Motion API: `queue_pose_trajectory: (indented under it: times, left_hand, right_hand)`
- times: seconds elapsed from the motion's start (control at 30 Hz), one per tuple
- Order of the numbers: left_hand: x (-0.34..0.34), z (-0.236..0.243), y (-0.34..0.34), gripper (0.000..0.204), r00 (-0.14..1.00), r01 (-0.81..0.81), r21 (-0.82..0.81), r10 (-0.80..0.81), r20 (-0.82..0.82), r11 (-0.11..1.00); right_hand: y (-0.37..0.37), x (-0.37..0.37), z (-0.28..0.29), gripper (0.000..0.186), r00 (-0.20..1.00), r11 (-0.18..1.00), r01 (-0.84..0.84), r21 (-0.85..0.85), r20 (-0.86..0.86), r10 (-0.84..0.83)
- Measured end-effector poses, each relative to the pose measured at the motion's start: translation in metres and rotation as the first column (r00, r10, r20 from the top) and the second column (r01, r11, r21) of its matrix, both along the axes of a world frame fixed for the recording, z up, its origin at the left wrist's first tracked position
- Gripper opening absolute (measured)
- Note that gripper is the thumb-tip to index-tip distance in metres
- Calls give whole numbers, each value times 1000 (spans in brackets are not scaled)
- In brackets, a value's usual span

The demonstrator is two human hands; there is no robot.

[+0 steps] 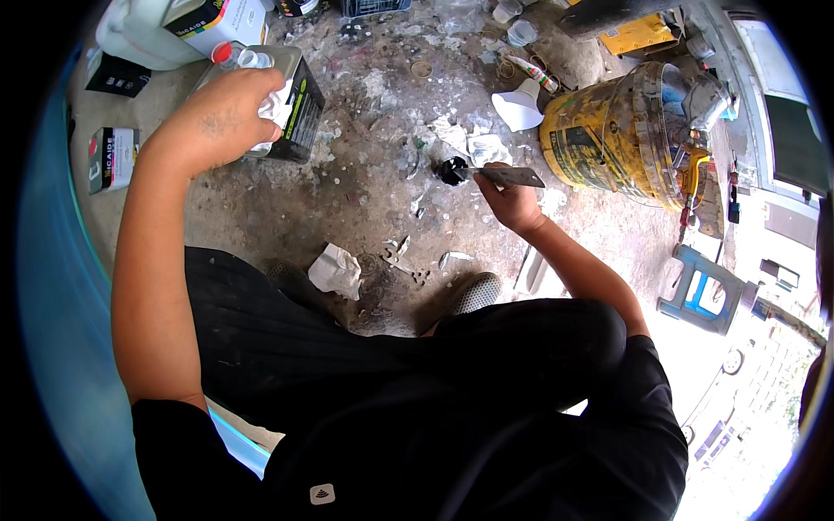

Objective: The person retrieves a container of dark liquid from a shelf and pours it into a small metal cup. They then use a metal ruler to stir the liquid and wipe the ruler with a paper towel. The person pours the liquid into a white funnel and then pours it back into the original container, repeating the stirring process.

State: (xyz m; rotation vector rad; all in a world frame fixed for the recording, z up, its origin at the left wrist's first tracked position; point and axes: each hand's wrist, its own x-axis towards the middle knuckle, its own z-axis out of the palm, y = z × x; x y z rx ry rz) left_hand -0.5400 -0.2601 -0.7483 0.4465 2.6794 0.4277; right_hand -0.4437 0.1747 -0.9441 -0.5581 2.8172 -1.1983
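My left hand [228, 115] is at the top of a squarish dark tin [304, 108] at the far left. Its fingers are closed around a whitish, partly clear thing [274, 110], mostly hidden by the hand; I cannot make out its kind. Just beyond the knuckles are a red cap [225, 55] and a clear cap-like piece [253, 59]. My right hand [512, 207] grips a flat grey scraper [519, 177]. The scraper's narrow end points left, at a small round container of black stuff [451, 171] on the floor. Crumpled white material [488, 149] lies just behind that container.
Right of the hands stands a paint-smeared yellow bucket [599, 130] with a white funnel-like cup [519, 106] beside it. A smaller tin [114, 160] and a large pale jug [143, 35] are at the left. Crumpled paper [335, 271] lies before my feet. A grey-blue stool [705, 289] is far right.
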Motion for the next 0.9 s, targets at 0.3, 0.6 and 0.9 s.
queue_pose_trajectory:
  times: [0.3, 0.6, 0.9]
  left_hand:
    - [1, 4, 2, 53, 1000, -5, 8, 5, 17, 1000]
    - [2, 6, 1, 54, 999, 0, -8, 1, 40, 1000]
    - [3, 8, 3, 55, 998, -6, -6, 6, 56, 1000]
  right_hand:
    - [-5, -2, 12, 9, 1000, 999, 31, -22, 4, -31]
    - [-1, 0, 4, 6, 998, 999, 46, 0, 40, -46]
    - [-9, -3, 23, 7, 999, 998, 47, -39, 15, -46]
